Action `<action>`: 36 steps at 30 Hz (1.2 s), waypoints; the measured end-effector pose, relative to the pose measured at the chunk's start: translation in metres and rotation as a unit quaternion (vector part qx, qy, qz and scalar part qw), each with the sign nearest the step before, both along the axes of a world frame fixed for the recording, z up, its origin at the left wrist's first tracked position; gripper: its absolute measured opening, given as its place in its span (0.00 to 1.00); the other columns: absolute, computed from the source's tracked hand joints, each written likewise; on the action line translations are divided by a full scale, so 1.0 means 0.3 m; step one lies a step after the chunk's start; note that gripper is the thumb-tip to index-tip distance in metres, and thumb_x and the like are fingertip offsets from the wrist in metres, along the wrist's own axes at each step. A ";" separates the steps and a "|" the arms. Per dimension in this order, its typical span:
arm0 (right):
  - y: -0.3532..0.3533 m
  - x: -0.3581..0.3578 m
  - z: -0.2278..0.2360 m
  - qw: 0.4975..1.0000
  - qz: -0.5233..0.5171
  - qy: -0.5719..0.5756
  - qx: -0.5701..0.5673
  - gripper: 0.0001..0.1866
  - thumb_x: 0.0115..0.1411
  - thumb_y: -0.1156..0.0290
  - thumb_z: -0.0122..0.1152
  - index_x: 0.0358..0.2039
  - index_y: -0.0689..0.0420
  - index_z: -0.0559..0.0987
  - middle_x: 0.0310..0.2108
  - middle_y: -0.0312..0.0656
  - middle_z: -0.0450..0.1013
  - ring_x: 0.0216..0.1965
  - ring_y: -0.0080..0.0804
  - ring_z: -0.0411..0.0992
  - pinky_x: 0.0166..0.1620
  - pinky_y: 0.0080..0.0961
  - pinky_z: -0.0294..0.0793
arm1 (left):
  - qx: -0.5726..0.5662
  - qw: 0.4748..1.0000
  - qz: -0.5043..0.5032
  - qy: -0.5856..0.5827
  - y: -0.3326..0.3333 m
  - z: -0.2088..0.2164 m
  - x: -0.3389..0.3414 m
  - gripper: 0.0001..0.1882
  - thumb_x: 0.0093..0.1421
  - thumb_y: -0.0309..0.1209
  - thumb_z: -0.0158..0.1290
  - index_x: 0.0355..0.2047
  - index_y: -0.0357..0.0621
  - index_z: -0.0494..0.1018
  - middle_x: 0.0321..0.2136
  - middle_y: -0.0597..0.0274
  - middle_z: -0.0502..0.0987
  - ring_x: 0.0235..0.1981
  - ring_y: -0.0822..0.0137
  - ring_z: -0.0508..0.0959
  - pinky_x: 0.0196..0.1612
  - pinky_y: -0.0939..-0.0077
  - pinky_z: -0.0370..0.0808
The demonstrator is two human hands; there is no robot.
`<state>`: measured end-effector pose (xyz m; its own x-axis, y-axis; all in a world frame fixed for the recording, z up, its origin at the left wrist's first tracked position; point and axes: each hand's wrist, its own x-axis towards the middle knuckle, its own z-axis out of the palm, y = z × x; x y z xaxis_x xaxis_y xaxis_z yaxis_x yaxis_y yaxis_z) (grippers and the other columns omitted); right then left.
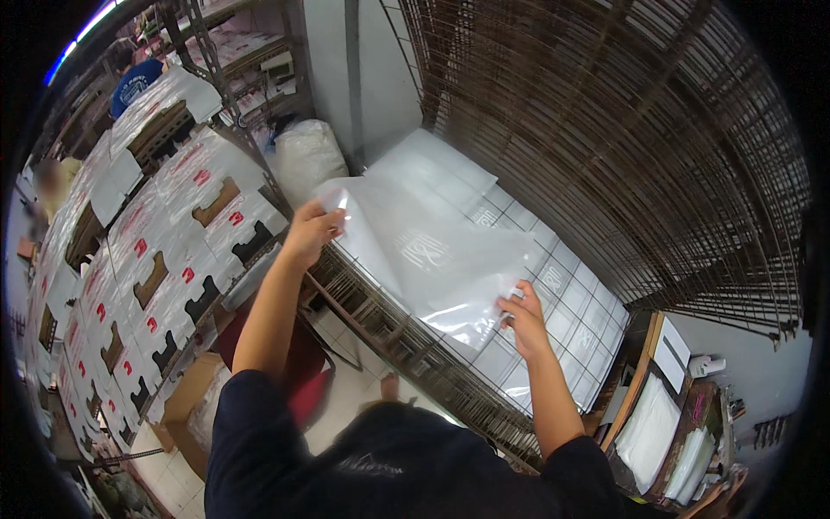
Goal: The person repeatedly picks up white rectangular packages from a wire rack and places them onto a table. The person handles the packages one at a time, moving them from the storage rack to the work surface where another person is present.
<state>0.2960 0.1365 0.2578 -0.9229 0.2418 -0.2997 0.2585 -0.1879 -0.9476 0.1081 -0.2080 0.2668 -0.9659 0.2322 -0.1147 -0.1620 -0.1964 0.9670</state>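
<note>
A translucent plastic sheet (424, 251) with a white printed mark hangs slack between my two hands. Its far-left corner is pinched in my left hand (313, 232). On the near-right edge, my right hand (524, 318) grips the sheet between thumb and fingers. Below it lies a wire drying rack (562, 298) with more printed clear sheets (484, 216) spread under and between its wires. The held sheet covers the rack's left part, and whether it touches the wires I cannot tell.
Many raised wire rack shelves (605, 112) lean over the far right. Stacks of white printed packages (164, 251) stand at the left, beside an open cardboard box (186, 398). A white sack (309, 160) sits by the wall. Plastic sheets (648, 432) lie at lower right. A person in blue (137, 85) is far left.
</note>
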 end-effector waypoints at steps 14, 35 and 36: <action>-0.347 -0.567 -0.565 0.993 -0.029 -0.105 0.041 0.13 0.49 0.77 0.60 0.33 0.58 0.66 0.24 0.40 0.70 0.23 0.24 0.68 0.23 0.20 0.67 | 0.007 0.958 0.274 -0.084 -0.349 -0.545 -0.475 0.37 0.48 0.17 0.50 0.58 0.38 0.48 0.31 0.54 0.73 0.29 0.66 0.74 0.31 0.80 0.73; -0.359 -0.590 -0.687 0.973 -0.088 -0.186 0.103 0.18 0.46 0.80 0.60 0.37 0.61 0.64 0.24 0.44 0.69 0.21 0.27 0.71 0.22 0.22 0.73 | -0.115 0.936 0.311 -0.116 -0.263 -0.702 -0.566 0.33 0.49 0.16 0.51 0.56 0.41 0.54 0.34 0.55 0.70 0.32 0.65 0.74 0.35 0.72 0.76; -0.359 -0.591 -0.683 0.973 -0.088 -0.186 0.104 0.18 0.46 0.80 0.60 0.37 0.61 0.64 0.24 0.44 0.69 0.21 0.27 0.71 0.22 0.22 0.73 | -0.102 0.939 0.310 -0.110 -0.260 -0.701 -0.562 0.33 0.49 0.16 0.51 0.56 0.41 0.54 0.34 0.56 0.70 0.32 0.65 0.74 0.35 0.72 0.76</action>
